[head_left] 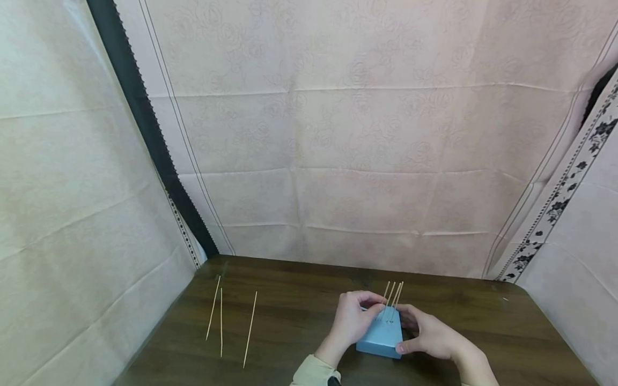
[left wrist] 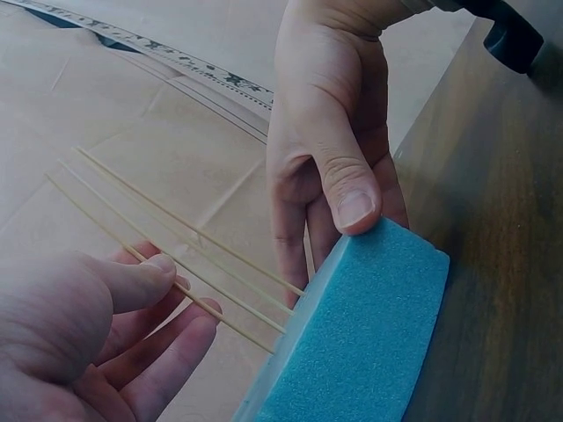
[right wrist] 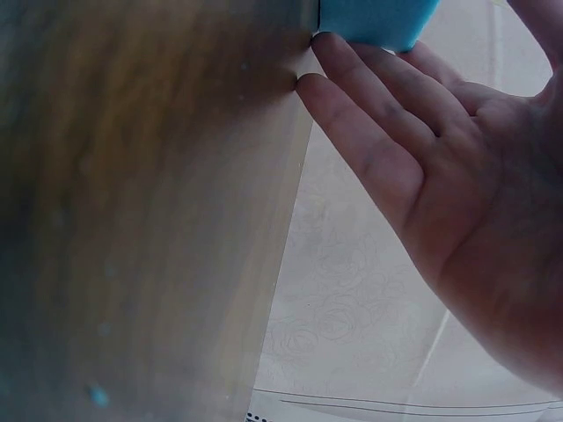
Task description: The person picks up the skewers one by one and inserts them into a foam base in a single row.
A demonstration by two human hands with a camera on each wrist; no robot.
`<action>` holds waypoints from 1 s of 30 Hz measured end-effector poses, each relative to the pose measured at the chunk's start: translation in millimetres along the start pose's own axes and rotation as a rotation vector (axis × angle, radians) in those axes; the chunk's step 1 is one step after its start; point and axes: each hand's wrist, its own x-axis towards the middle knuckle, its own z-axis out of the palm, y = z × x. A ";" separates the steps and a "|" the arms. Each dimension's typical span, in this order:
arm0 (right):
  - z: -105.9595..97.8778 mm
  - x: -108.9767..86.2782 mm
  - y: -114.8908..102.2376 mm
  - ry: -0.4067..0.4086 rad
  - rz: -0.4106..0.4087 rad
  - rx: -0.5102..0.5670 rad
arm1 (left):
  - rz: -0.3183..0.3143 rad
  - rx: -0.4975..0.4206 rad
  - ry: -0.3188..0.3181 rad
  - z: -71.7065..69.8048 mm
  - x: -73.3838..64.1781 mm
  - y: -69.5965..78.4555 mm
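Note:
A blue foam block [head_left: 380,339] sits on the dark table with several thin wooden sticks [head_left: 397,294] standing in its top. My left hand [head_left: 351,316] is at the block's left side; in the left wrist view its thumb and fingers pinch one stick [left wrist: 224,318], whose lower end meets the foam. My right hand [head_left: 429,335] holds the block from the right. Its thumb [left wrist: 356,207] presses the block's edge, and in the right wrist view its fingers [right wrist: 378,149] lie along the foam, fingertips at the tabletop. Some of the block is hidden behind the hands.
Three loose sticks [head_left: 249,329] lie apart on the left part of the wooden table [head_left: 299,321]. Pale patterned cloth [head_left: 338,161] hangs behind the table, and more cloth hangs at both sides.

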 end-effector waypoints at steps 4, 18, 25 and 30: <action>-0.1 0.0 0.2 0.000 -0.006 0.002 | 0.000 0.003 0.002 0.0 0.1 0.4; -0.1 0.4 0.3 0.004 0.001 -0.005 | -0.011 -0.002 0.001 -0.8 -0.2 1.3; 0.3 -0.2 0.3 0.000 -0.010 0.000 | 0.007 -0.004 -0.015 -3.3 0.2 0.4; -0.1 -0.2 0.2 -0.002 -0.011 0.001 | 0.000 -0.019 -0.039 -6.5 0.3 0.1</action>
